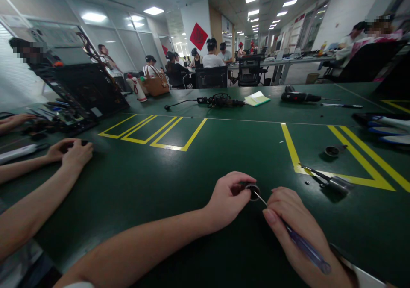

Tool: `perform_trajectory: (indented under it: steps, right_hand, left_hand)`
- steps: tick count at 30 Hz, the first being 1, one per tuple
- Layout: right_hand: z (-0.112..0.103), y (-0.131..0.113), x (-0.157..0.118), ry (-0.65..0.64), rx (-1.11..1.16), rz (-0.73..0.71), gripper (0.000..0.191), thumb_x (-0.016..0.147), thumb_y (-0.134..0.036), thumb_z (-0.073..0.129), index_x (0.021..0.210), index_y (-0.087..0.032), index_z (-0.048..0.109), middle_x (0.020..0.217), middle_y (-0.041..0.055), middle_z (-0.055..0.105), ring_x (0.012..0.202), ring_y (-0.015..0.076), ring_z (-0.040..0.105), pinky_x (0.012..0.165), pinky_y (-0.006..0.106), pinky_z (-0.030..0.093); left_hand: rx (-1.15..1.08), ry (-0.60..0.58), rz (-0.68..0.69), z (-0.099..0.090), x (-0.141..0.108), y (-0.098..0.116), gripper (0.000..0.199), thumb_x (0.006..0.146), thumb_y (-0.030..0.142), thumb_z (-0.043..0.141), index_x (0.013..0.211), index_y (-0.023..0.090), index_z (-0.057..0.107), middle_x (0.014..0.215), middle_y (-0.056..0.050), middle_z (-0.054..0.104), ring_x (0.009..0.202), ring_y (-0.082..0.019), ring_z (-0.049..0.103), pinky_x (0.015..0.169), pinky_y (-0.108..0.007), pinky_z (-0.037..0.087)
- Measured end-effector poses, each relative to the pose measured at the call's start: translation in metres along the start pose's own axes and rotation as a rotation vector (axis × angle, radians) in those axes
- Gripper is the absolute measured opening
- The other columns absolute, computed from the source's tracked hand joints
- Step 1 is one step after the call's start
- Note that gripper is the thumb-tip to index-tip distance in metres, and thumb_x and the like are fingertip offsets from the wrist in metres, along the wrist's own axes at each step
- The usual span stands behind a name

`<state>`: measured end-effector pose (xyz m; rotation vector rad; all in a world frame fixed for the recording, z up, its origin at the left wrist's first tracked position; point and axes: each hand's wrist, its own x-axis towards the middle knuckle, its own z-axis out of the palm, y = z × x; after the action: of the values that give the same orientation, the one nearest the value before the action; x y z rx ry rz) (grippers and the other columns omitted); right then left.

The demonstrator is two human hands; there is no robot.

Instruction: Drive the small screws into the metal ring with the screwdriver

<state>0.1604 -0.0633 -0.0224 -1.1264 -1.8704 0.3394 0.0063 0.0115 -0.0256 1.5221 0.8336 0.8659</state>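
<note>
Near the front middle of the green table, my left hand [229, 200] is closed round a small dark round metal part [253, 191] with a hollow opening facing right. My right hand [296, 226] grips a screwdriver with a translucent purple handle [306, 249]. Its thin shaft reaches into the opening of the part; the tip is hidden inside. To the right lie a cylindrical motor-like part [339, 185] with dark leads, a tiny nut-like piece [307, 182] and a dark cup-shaped part [333, 151].
Yellow tape [195, 135] marks the green table [144, 202]. A co-worker's hands [75, 151] are at the left. Farther back lie a coiled black cable [221, 100], a notepad [257, 98] and a power tool [299, 96]. Blue-handled tools [390, 130] sit at the right edge.
</note>
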Motion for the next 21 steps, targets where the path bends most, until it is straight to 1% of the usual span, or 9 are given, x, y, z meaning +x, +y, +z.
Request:
perform_trajectory:
  steps: [4, 9, 13, 18, 21]
  right_hand:
    - [0.0007, 0.0002, 0.002, 0.009, -0.033, -0.06, 0.02, 0.091, -0.016, 0.046, 0.073, -0.022, 0.052, 0.07, 0.0008, 0.055, 0.065, 0.0165, 0.053, 0.064, 0.032, 0.043]
    - [0.0018, 0.0003, 0.0048, 0.074, -0.086, -0.126, 0.018, 0.089, -0.014, 0.049, 0.073, -0.022, 0.051, 0.067, 0.0006, 0.057, 0.065, 0.0173, 0.055, 0.07, 0.034, 0.045]
    - [0.0011, -0.0013, 0.0048, 0.049, -0.135, -0.141, 0.018, 0.087, -0.013, 0.05, 0.072, -0.022, 0.051, 0.067, 0.0009, 0.058, 0.067, 0.0175, 0.056, 0.073, 0.035, 0.045]
    - [-0.0013, -0.0037, 0.0052, 0.024, -0.122, -0.151, 0.018, 0.088, -0.013, 0.048, 0.072, -0.021, 0.052, 0.067, 0.0014, 0.057, 0.065, 0.0173, 0.055, 0.068, 0.034, 0.046]
    - [-0.0019, -0.0043, 0.0057, 0.02, -0.113, -0.15, 0.019, 0.088, -0.013, 0.048, 0.072, -0.021, 0.052, 0.067, 0.0015, 0.057, 0.064, 0.0172, 0.054, 0.065, 0.033, 0.045]
  left_hand:
    - [0.076, 0.02, 0.063, 0.0004, 0.0008, -0.0019, 0.022, 0.074, 0.009, 0.054, 0.089, 0.013, 0.068, 0.096, -0.008, 0.065, 0.078, -0.016, 0.064, 0.068, -0.028, 0.054]
    - [0.171, 0.054, 0.151, 0.0007, 0.0023, -0.0054, 0.025, 0.074, 0.009, 0.052, 0.09, 0.014, 0.07, 0.096, -0.009, 0.068, 0.079, -0.016, 0.065, 0.068, -0.027, 0.055]
    - [0.21, 0.051, 0.181, 0.0002, 0.0024, -0.0058, 0.026, 0.075, 0.009, 0.052, 0.093, 0.011, 0.07, 0.096, -0.011, 0.068, 0.078, -0.016, 0.066, 0.067, -0.028, 0.056]
    - [0.295, 0.044, 0.223, -0.0003, 0.0021, -0.0014, 0.027, 0.075, 0.007, 0.05, 0.093, 0.011, 0.07, 0.095, -0.011, 0.07, 0.079, -0.016, 0.067, 0.068, -0.027, 0.056]
    - [0.302, 0.041, 0.227, -0.0003, 0.002, 0.0006, 0.028, 0.073, 0.005, 0.05, 0.091, 0.011, 0.071, 0.094, -0.01, 0.071, 0.08, -0.017, 0.067, 0.069, -0.026, 0.055]
